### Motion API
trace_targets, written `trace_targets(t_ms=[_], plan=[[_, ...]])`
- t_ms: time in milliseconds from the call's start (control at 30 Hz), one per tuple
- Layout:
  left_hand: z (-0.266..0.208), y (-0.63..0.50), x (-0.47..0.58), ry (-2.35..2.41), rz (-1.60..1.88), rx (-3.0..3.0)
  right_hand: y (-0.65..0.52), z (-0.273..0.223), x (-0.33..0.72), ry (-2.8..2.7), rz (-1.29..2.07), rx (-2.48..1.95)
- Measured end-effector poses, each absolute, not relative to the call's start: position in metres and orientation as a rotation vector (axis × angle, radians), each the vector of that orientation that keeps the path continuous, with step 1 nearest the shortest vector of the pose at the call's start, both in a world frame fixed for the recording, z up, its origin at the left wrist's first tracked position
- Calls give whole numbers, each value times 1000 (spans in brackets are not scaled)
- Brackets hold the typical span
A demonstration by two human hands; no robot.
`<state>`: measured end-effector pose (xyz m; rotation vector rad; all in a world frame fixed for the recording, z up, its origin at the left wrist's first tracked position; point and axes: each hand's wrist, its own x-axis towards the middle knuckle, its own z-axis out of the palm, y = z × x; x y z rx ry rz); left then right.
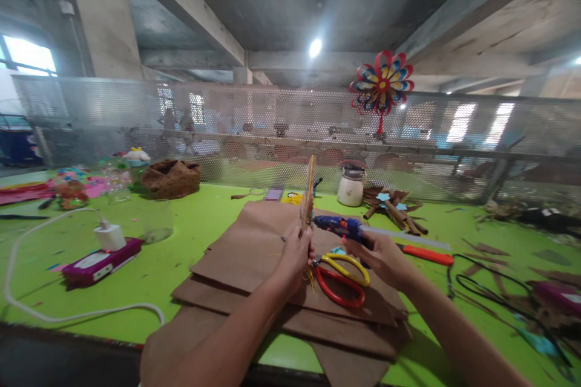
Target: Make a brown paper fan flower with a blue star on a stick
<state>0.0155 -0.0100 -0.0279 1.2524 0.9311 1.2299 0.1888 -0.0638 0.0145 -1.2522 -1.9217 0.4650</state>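
Observation:
My left hand is closed around a thin brown piece held upright and seen nearly edge-on, with a yellowish edge. My right hand grips a blue hot glue gun, a clear glue stick jutting from its back. The gun's nozzle points left and is at or very near the brown piece; whether they touch I cannot tell. Below the hands, scissors with one yellow and one red handle lie on stacked brown paper sheets. Yellow strands hang under my left hand.
On the green table stand a purple power strip with a white charger, a clear cup, a brown bag and a white jar. An orange-handled tool, black cable and scraps lie right. A perforated metal screen stands behind.

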Motion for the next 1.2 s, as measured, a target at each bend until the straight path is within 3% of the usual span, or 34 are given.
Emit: trace_targets(t_ms=[1200], plan=[[-20, -16, 13, 790, 1200, 1023, -62, 14, 190, -1949, 488, -1201]])
